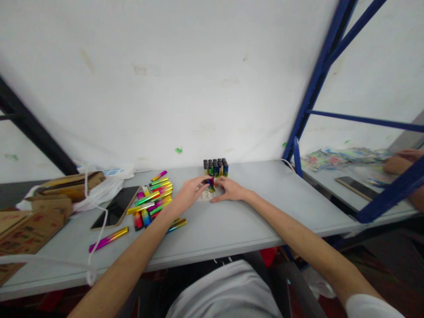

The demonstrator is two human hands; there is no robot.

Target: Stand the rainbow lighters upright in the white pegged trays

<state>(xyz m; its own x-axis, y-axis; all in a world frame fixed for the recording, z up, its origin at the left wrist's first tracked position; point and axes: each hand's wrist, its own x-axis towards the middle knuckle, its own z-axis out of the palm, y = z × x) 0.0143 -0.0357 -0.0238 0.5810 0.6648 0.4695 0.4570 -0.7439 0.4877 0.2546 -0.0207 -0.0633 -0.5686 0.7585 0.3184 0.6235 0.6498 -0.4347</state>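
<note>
In front of me my left hand (192, 191) has its fingertips closed around a small shiny purple-and-yellow tube with a dark top (211, 182). The tube stands upright over a whitish tray with round holes (206, 195). From the other side my right hand (230, 190) reaches in, thumb and fingers apart, close to the tube and the tray's edge; whether it touches them I cannot tell. Just behind both hands, a tight block of upright metallic-coloured tubes with black tops (216, 168) stands in rows. Left of my left hand lies a loose pile of shiny coloured tubes (160, 194).
A dark phone (116, 206), a white cable (105, 216) and cardboard boxes (36, 216) are at the left of the grey table (265, 221). One tube (109, 239) lies apart. Blue rack posts (308, 97) rise at the right; beyond them shows another person's hand (397, 164).
</note>
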